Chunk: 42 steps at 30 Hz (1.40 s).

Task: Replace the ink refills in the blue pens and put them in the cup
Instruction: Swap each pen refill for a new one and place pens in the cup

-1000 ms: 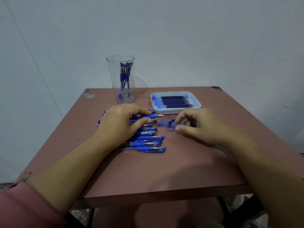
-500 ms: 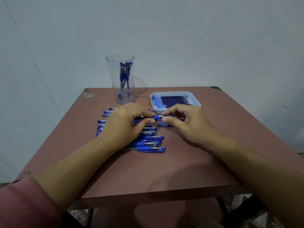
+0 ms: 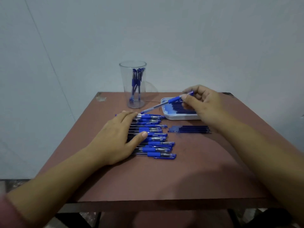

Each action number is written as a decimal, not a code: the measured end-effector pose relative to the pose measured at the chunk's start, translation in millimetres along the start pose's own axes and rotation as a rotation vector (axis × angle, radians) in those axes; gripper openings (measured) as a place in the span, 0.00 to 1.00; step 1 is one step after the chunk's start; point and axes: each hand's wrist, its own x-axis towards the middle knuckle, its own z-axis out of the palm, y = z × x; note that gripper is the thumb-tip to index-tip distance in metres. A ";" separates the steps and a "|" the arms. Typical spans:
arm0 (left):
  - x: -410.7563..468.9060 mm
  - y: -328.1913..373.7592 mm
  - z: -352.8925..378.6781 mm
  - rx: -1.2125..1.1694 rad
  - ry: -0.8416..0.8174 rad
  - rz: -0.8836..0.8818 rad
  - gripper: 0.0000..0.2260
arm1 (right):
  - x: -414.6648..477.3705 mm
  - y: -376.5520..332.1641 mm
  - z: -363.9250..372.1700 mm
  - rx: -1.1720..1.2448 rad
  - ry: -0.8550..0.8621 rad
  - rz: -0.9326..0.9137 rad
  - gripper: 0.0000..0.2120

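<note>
R hand [image 3: 203, 102] pinching blue pen [image 3: 166, 103] over tray [image 3: 181, 118], L hand [image 3: 120, 139] flat on pens [image 3: 154, 137]

The tall clear plastic cup [image 3: 133, 84] looks smooth and glossy. The reddish-brown table [image 3: 164, 175] has a matt surface. The white plastic tray [image 3: 179, 117] appears smooth.

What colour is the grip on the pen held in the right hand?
Blue grip on a clear-barrelled pen; head view.

The right hand [image 3: 203, 102] has lifted one pen [image 3: 172, 101] off the pile [image 3: 153, 137], apparently by its cap.
</note>
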 end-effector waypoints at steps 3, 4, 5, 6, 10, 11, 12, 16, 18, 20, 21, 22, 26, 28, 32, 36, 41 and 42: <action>-7.5 -2.0 6.3 -0.049 -0.047 0.014 0.37 | 18.4 -9.4 8.8 0.060 0.096 -0.055 0.05; -8.3 -1.5 8.0 -0.053 -0.052 0.013 0.36 | 24.9 -13.9 12.4 0.078 0.122 -0.086 0.05; -8.7 -0.7 8.8 -0.043 -0.053 0.012 0.36 | 32.4 -18.4 16.1 0.097 0.149 -0.123 0.04; -9.1 0.2 8.8 -0.030 -0.056 0.007 0.36 | 40.5 -23.2 20.7 0.112 0.175 -0.165 0.04; -9.3 0.1 8.1 -0.011 -0.065 -0.012 0.36 | 75.5 -39.4 42.4 0.087 0.262 -0.347 0.11; -9.6 -0.1 8.5 -0.014 -0.064 -0.012 0.36 | 84.0 -41.9 47.9 0.075 0.281 -0.383 0.12; -9.8 -0.1 8.8 -0.016 -0.064 -0.013 0.36 | 92.4 -43.2 53.3 0.052 0.295 -0.414 0.13; -10.1 -2.1 10.1 -0.022 -0.065 -0.028 0.36 | 121.6 -36.0 70.1 -0.100 0.253 -0.451 0.13; -10.3 -2.9 10.4 -0.019 -0.069 -0.028 0.35 | 131.1 -27.8 74.5 -0.174 0.184 -0.430 0.12; -10.2 -3.5 10.2 -0.018 -0.072 -0.029 0.35 | 137.4 -19.7 77.2 -0.235 0.112 -0.401 0.11; -10.0 -3.6 10.1 -0.021 -0.071 -0.028 0.35 | 139.6 -16.0 78.1 -0.264 0.076 -0.385 0.10; -9.9 -3.5 9.9 -0.025 -0.070 -0.028 0.35 | 141.6 -12.8 78.8 -0.291 0.039 -0.372 0.09; -9.6 -4.0 10.1 -0.034 -0.066 -0.023 0.35 | 145.3 -4.1 78.4 -0.376 -0.079 -0.375 0.08; -9.6 -4.3 10.4 -0.040 -0.064 -0.024 0.35 | 143.6 -1.3 76.9 -0.424 -0.112 -0.376 0.11; -8.9 -3.6 10.0 -0.037 -0.067 -0.023 0.34 | 137.9 3.3 73.4 -0.467 -0.114 -0.382 0.13; -9.2 -4.0 10.5 -0.049 -0.059 -0.016 0.33 | 124.8 0.4 62.5 -0.462 -0.106 -0.412 0.12; -8.5 -5.7 12.2 -0.048 -0.059 -0.014 0.33 | 79.1 -2.1 39.0 -0.611 -0.373 -0.288 0.08; -8.3 -5.5 12.1 -0.048 -0.056 -0.013 0.33 | 70.0 -0.2 36.0 -0.689 -0.455 -0.251 0.08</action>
